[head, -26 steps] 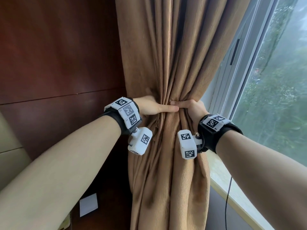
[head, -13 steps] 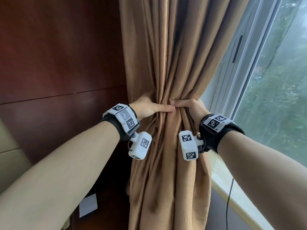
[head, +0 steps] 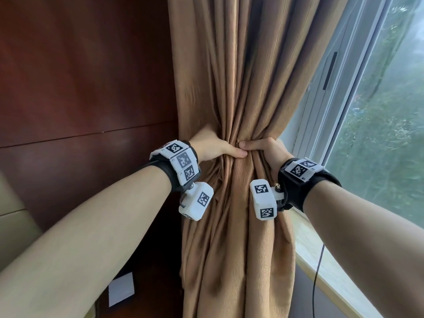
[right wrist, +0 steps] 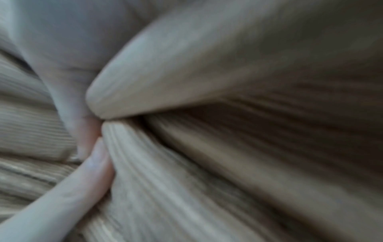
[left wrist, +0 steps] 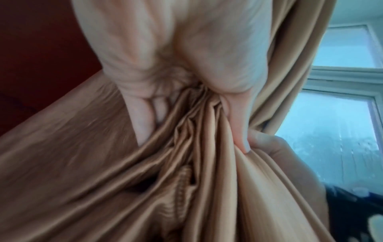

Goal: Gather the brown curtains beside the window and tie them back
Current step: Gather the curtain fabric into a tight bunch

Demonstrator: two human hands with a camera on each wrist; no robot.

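The brown curtain hangs between a wood wall and the window, bunched into a narrow waist at mid height. My left hand grips that waist from the left, thumb across the front. From the right, my right hand grips the same bunch, its thumb tip touching the left thumb. In the left wrist view the left hand has fingers dug into the folds of the curtain. The right wrist view is blurred: the curtain fills it, with fingers pressed against a fold. No tie-back is visible.
A dark red wood panel wall stands to the left. The window with its white frame and a pale sill is to the right; a thin black cable hangs over the sill. A white square sits low on the wall.
Both hands stay on the gathered curtain at about the same height. The bunch has tightened slightly, and the view has shifted a little.
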